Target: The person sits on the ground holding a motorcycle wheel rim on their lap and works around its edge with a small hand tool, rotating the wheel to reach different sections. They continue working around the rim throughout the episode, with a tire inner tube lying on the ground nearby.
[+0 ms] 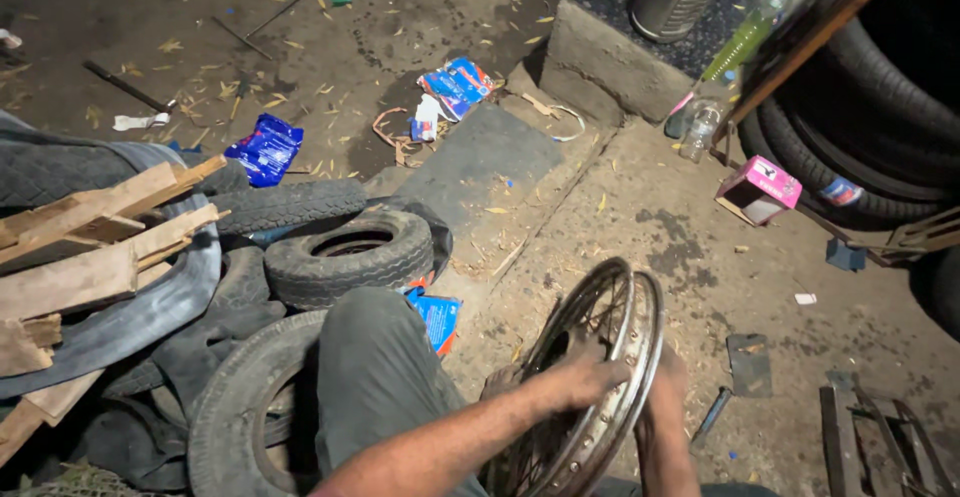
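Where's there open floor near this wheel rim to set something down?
Bare concrete lies right of the spoked wheel rim, between the pink box and the flat metal plate. The grey slab above is mostly bare. Left is crowded: tyres, wood planks.
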`<state>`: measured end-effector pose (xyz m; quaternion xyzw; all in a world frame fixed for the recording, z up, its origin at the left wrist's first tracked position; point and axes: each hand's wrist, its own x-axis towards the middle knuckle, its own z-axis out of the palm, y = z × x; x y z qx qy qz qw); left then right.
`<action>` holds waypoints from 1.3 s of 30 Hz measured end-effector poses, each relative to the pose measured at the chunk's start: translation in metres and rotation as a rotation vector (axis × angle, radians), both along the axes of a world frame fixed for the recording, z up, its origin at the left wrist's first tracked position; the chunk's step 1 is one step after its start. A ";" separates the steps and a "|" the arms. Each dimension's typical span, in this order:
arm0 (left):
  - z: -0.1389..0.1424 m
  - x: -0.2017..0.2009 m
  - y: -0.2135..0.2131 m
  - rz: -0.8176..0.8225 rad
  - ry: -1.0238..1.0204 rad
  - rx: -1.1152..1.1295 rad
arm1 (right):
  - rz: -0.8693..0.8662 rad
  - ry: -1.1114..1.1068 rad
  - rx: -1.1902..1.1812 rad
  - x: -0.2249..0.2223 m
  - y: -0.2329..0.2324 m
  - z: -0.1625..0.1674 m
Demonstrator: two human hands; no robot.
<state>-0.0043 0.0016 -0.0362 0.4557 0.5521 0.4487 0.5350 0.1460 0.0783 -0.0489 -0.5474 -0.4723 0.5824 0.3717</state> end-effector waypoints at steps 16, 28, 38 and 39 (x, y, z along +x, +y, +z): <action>0.026 -0.006 -0.002 0.084 0.074 -0.088 | 0.019 0.173 -0.169 -0.010 0.011 0.014; 0.027 -0.004 -0.001 -0.023 -0.037 -0.025 | 0.193 -0.384 0.544 0.021 -0.031 0.012; 0.025 -0.005 0.004 -0.011 0.114 -0.042 | 0.212 -0.655 0.533 0.030 -0.031 0.005; 0.025 -0.005 0.004 -0.039 0.053 -0.044 | 0.228 -0.399 0.439 0.035 -0.039 0.004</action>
